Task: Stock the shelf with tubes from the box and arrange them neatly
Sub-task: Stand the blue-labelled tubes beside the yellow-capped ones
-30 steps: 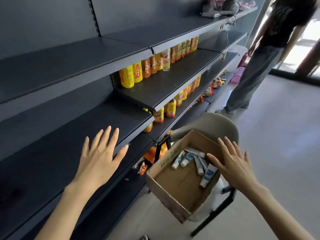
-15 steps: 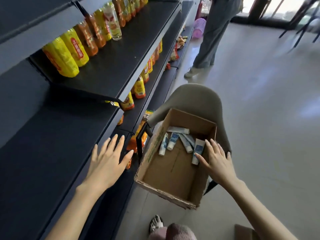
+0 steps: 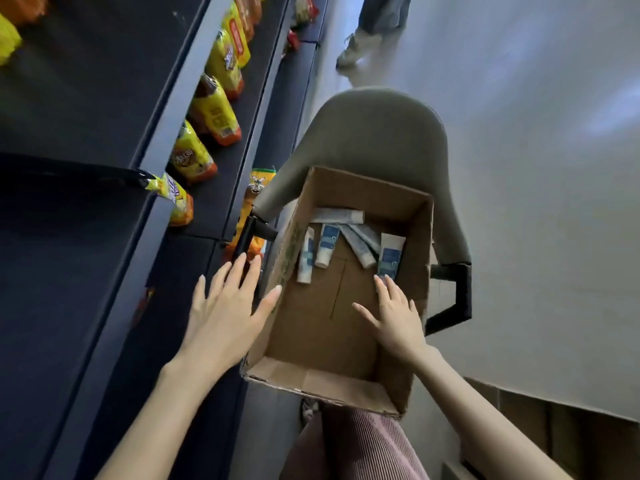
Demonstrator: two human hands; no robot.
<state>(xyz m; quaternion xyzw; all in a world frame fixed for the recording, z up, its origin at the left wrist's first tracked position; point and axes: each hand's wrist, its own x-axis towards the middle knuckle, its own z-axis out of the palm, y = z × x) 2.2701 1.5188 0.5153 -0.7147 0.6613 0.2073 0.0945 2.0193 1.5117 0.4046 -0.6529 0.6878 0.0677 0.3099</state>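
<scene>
**A:** Where are the tubes (image 3: 327, 245)?

**B:** Loose at the far end of the cardboard box (image 3: 311, 382), centre of the frame. There are about six. One lies crosswise along the back wall and the rest point toward the viewer. None is on the shelf (image 3: 69, 271) yet.

**A:** And the hands?

**B:** Both are spread flat and hold nothing. The right hand (image 3: 398, 317) is inside the box, fingertips at the near end of the rightmost tube (image 3: 391, 252). I cannot tell whether they touch it. The left hand (image 3: 225, 306) is outside the box's left wall with its thumb at the rim.

**A:** How will a tube handle?

**B:** I'd judge them light, soft in the body and fairly slick, so a hard squeeze would dent one. Pinch it across the middle, or take it at the stiffer cap end. Two overlap at centre right, so lift the top one first.

**A:** What is around?

**B:** The box sits on a grey chair (image 3: 374, 133), with a black armrest (image 3: 453, 292) at right. Yellow snack packets (image 3: 214, 116) line a shelf at upper left. Another person's legs (image 3: 367, 29) stand at the top edge.

**A:** What stands in the way?

**B:** Mostly the box's tall left wall, since it lies between the tubes and the shelf. Each tube must be lifted over it.
</scene>
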